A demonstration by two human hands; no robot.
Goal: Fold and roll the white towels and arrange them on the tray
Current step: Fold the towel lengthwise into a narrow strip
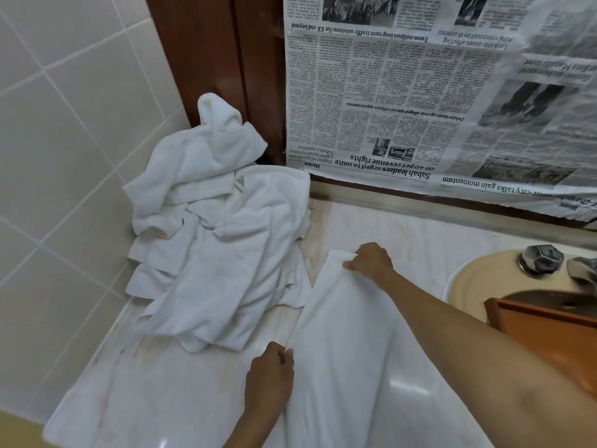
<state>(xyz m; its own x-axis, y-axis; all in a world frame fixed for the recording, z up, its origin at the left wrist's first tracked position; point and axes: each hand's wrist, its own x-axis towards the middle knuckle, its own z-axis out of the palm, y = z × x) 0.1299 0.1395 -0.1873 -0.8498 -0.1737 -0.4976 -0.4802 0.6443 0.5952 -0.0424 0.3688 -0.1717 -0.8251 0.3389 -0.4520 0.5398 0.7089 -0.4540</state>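
Head view shows you early on: your left hand [269, 376] and right hand [371, 261] each pinch an edge of one towel [349, 334] spread on the counter [181, 399]. A pile [213, 237] waits unfolded; nothing rolled shows on the tray [542, 337].

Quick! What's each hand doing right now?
Left hand: pinches the near edge of the flat white towel.
Right hand: grips that towel's far corner.
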